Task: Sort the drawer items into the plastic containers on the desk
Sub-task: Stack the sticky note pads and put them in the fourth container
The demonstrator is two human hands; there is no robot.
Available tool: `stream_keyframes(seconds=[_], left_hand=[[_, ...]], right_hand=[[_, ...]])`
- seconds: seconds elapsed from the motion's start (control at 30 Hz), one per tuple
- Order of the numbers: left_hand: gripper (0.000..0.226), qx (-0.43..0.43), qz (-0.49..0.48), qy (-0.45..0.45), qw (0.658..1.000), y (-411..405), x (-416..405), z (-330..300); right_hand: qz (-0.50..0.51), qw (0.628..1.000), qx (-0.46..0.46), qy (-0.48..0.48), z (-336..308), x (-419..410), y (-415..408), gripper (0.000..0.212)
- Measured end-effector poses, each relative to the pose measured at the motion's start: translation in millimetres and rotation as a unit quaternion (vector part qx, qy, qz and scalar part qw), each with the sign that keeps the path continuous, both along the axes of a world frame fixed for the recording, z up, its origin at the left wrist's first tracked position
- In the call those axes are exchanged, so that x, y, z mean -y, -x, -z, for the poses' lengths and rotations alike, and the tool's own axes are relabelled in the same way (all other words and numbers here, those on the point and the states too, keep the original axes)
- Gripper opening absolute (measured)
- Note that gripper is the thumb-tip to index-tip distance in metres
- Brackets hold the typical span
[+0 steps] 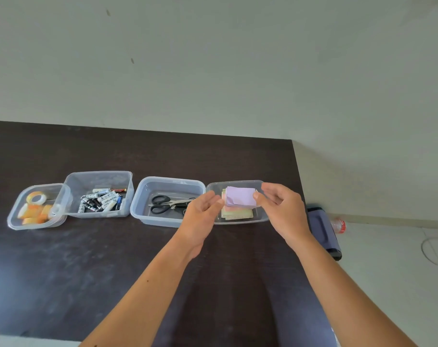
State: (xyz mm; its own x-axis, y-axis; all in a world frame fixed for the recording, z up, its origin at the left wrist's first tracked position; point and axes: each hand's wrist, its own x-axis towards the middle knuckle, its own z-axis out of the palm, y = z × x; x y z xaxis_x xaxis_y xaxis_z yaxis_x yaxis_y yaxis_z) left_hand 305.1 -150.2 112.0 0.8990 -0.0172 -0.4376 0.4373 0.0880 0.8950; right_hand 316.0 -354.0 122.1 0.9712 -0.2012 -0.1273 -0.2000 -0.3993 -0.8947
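A purple sticky-note pad (240,196) sits at the top of a stack of pastel pads (238,213) inside the rightmost clear container (261,217). My right hand (280,204) pinches the pad's right edge between thumb and fingers. My left hand (202,214) touches the pad's left edge with nearly straight fingertips. To the left stand a container (142,216) with black-handled scissors (162,204), a container (100,175) of batteries (101,200), and a container (12,222) of tape rolls (35,209).
The four containers stand in a row on a dark wooden desk (87,271), whose right edge runs just past the rightmost one. On the floor to the right lie a dark case (324,229) and a plastic bottle (339,225). A pale wall rises behind.
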Motion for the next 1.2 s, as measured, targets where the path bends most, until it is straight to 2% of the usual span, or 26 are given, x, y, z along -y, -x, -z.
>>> stream_keyframes(seconds=[0.3, 0.5, 0.63, 0.8, 1.0, 1.2], left_hand=[[0.053, 0.022, -0.003, 0.074, 0.997, 78, -30, -12], [0.041, 0.026, 0.03, 0.085, 0.996, 185, -59, -6], [0.05, 0.023, 0.05, 0.072, 0.996, 261, -80, 5], [0.054, 0.021, 0.096, -0.041, 0.994, 348, -105, 36], [0.064, 0.002, 0.121, -0.12, 0.985, 424, -121, 84], [0.052, 0.049, 0.159, -0.287, 0.943, 456, -126, 119]], right_hand=[[0.02, 0.998, 0.028, -0.057, -13, -5, 85, 0.039], [0.009, 0.998, 0.008, -0.06, -6, -21, 196, 0.039], [-0.021, 0.999, -0.021, -0.045, 7, -27, 276, 0.036], [-0.062, 0.994, -0.084, -0.04, 40, -30, 366, 0.04], [-0.122, 0.981, -0.149, 0.014, 86, -17, 442, 0.059], [-0.213, 0.957, -0.153, 0.127, 124, 2, 471, 0.06]])
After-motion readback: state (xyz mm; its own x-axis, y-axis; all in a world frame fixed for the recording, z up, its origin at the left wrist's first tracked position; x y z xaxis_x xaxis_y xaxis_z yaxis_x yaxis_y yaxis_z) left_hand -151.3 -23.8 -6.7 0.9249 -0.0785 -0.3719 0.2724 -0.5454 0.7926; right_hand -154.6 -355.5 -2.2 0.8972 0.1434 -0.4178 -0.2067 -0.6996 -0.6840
